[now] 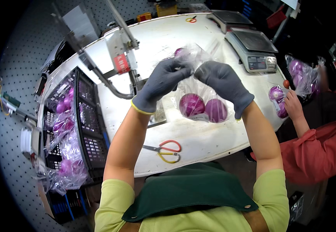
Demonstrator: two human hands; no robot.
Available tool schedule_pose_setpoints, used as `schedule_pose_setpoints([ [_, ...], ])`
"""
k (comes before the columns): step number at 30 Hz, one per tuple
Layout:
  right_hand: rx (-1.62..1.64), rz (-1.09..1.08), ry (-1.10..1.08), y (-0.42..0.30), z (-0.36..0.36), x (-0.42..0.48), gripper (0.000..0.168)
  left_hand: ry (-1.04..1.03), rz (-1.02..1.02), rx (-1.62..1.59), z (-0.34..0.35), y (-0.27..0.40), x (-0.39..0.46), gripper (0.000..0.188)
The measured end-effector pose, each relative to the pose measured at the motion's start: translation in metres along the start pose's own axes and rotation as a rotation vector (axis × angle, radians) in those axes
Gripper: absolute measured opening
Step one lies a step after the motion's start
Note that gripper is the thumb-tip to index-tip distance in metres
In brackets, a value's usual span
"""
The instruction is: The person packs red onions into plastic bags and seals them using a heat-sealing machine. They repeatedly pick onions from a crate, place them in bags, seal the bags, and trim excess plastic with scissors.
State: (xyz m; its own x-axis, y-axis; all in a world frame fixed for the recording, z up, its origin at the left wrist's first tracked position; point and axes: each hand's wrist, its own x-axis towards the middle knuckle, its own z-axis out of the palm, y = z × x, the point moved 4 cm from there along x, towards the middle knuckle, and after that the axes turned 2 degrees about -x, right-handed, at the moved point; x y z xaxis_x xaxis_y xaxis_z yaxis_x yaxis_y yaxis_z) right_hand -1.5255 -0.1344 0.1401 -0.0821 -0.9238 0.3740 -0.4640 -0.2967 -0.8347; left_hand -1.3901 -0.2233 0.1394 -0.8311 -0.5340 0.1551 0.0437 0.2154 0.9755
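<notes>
In front of me a transparent plastic bag (197, 88) holds two round purple vegetables, likely red onions (191, 105), with a white label low on the bag. Its gathered upper part is pinched between the fingertips of my left hand (168, 74) and my right hand (221, 78). Both hands wear grey gloves and almost meet at the bag's neck. Another purple vegetable (179, 52) in plastic shows just behind my left hand, partly hidden. Red-and-yellow-handled scissors (165, 150) lie on the white table (202, 142) nearer to my body.
At left, a black plastic crate (91, 116) holds several bagged purple vegetables (65, 124). A metal bench device (118, 55) stands beside it. Two weighing scales (253, 40) (231, 17) and small scissors (191, 20) are farther back. On the right a co-worker's hand (294, 105) touches another bag (277, 94).
</notes>
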Motion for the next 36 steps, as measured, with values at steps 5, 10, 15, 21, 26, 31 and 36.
schedule_pose_setpoints([
  [5, -0.761, 0.126, 0.020, 0.027, -0.010, -0.014, 0.034, -0.058, -0.194, -0.222, 0.035, -0.044, 0.024, 0.013],
  [10, 0.323, 0.517, -0.154, 0.062, 0.011, -0.019, 0.051, 0.010, -0.319, -0.611, 0.040, -0.085, 0.003, 0.034],
  [15, -0.047, 0.161, -0.420, 0.087, 0.022, -0.027, 0.109, 0.069, -0.291, -0.692, 0.008, -0.116, -0.029, 0.040],
  [21, -0.466, -0.075, -0.421, 0.172, 0.118, -0.008, 0.063, 0.357, -0.112, -0.521, 0.030, -0.080, -0.054, 0.033],
  [26, -0.235, -0.319, -0.589, 0.276, 0.173, -0.033, 0.034, -0.211, 0.637, 1.247, 0.058, -0.068, -0.067, 0.062],
  [31, -0.320, -0.105, -0.909, 0.149, 0.157, -0.017, 0.018, -0.261, 0.623, 1.690, 0.021, -0.107, -0.072, 0.060],
  [36, -0.798, -0.415, -0.533, 0.136, 0.169, -0.028, 0.010, -0.184, -0.289, 1.162, 0.003, -0.136, -0.116, 0.034],
])
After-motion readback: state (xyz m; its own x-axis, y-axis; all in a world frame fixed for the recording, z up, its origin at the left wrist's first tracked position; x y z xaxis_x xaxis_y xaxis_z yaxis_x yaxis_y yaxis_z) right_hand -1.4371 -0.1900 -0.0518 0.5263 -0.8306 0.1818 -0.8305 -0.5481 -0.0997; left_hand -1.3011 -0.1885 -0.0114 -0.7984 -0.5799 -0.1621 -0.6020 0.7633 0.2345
